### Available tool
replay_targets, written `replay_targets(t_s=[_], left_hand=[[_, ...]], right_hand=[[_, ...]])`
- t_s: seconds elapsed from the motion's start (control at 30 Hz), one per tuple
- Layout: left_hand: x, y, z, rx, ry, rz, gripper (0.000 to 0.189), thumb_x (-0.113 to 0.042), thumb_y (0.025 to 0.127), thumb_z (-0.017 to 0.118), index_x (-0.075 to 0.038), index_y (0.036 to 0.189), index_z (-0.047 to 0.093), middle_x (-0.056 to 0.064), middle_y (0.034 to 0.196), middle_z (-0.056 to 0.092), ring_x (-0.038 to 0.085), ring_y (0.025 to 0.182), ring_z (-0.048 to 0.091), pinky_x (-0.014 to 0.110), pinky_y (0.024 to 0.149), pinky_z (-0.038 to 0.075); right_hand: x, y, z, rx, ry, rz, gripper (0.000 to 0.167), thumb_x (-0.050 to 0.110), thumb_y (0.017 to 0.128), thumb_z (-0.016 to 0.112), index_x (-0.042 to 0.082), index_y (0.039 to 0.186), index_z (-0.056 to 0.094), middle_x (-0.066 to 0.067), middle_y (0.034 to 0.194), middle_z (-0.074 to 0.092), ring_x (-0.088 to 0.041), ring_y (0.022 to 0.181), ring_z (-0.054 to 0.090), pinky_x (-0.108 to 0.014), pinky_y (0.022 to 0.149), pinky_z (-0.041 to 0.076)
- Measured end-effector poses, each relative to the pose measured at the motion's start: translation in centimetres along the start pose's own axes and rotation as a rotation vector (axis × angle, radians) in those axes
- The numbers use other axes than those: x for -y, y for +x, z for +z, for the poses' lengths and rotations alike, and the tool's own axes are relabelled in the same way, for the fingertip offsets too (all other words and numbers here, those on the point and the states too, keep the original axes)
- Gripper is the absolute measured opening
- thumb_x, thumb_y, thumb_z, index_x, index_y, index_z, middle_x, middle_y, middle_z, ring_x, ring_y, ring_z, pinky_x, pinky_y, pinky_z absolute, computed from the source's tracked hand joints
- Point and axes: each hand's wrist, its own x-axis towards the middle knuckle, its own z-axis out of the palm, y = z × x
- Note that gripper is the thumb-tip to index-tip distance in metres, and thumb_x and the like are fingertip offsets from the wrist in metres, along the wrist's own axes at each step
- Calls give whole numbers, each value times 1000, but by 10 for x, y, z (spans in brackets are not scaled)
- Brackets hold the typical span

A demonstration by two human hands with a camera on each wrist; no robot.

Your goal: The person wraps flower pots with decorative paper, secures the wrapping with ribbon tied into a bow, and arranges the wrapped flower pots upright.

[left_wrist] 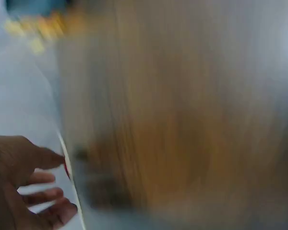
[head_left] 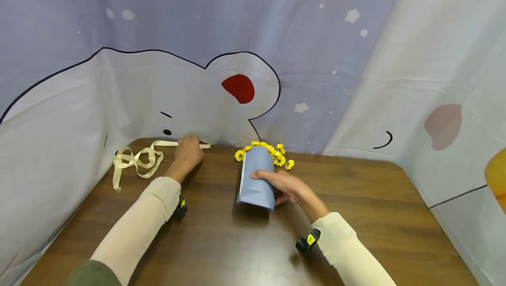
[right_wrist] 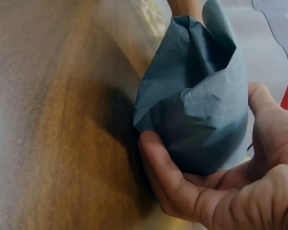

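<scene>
A bouquet of small yellow flowers (head_left: 279,159) wrapped in blue-grey paper (head_left: 258,178) is tilted above the table, with its flower heads toward the back. My right hand (head_left: 287,186) grips the wrap, thumb on top and fingers curled around the side. The right wrist view shows the folded, crumpled lower end of the paper (right_wrist: 192,115). At the table's back edge, my left hand (head_left: 189,150) is over a cream ribbon (head_left: 148,161). In the left wrist view, its thumb and fingers are spread apart beside the ribbon (left_wrist: 73,184).
A small red patch (head_left: 203,142) shows beside the left hand; what it is cannot be told. The brown wooden table (head_left: 221,251) meets a printed curtain (head_left: 189,92) at the back and sides. The ribbon lies in loose loops at the back left.
</scene>
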Motion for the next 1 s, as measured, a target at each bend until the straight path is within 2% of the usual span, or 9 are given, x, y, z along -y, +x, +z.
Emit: replay_targets(t_s=[0.07,0.13,0.23,0.37,0.47,0.57,0.7,0.87,1.0], left_hand=[[8,5,-10,-6,99,4,22,-11,103,62,3,114,75,31,126,69,59,122,62,65,96,59],[4,0,-20,-15,123,34,16,-6,102,61,1,96,75,30,116,73,57,113,68,64,90,62],[10,13,-8,-12,166,85,20,-1,97,62,-5,79,69,25,101,77,51,97,77,62,81,65],[3,28,4,8,168,107,14,-7,100,65,-7,87,71,18,99,78,44,96,78,60,81,65],[-13,44,6,-29,56,114,15,-18,107,65,-11,94,69,10,93,74,34,90,73,54,76,60],[-42,58,2,-94,-105,156,15,-21,107,70,-12,96,71,6,89,72,27,83,68,49,73,55],[-93,68,-3,-127,-239,282,10,-13,103,75,-6,96,77,11,90,76,30,84,68,47,77,59],[-153,68,-3,-38,-281,307,8,-13,107,75,-8,100,77,9,95,75,27,86,68,42,79,59],[-200,60,-13,1,-273,313,10,-13,109,73,-8,101,77,7,97,75,23,88,66,38,81,57]], right_hand=[[1,-1,0,2,-8,-1,77,59,91,82,-1,134,62,-16,113,75,-27,96,74,-42,73,67],[1,-1,0,3,-22,-3,77,60,90,82,-1,133,63,-16,112,76,-27,94,74,-43,73,68],[3,-3,-1,4,-42,-10,78,61,89,83,0,134,64,-15,111,77,-26,93,75,-43,73,68],[5,-3,1,-6,-56,-14,79,63,88,83,1,134,65,-14,111,77,-25,94,75,-43,73,68],[6,-1,2,-7,-61,-17,77,63,88,83,2,132,66,-14,112,77,-25,94,75,-43,72,69],[7,1,4,-5,-68,-23,76,63,88,83,2,130,66,-14,111,77,-25,92,75,-43,71,69],[8,4,8,-6,-77,-23,78,63,87,83,1,130,65,-15,111,76,-27,92,75,-43,70,69],[11,4,11,9,-87,-23,81,66,86,83,1,131,64,-16,111,75,-27,93,76,-44,71,69],[13,5,13,11,-98,-26,80,67,85,83,1,127,66,-14,107,76,-25,89,75,-43,70,69]])
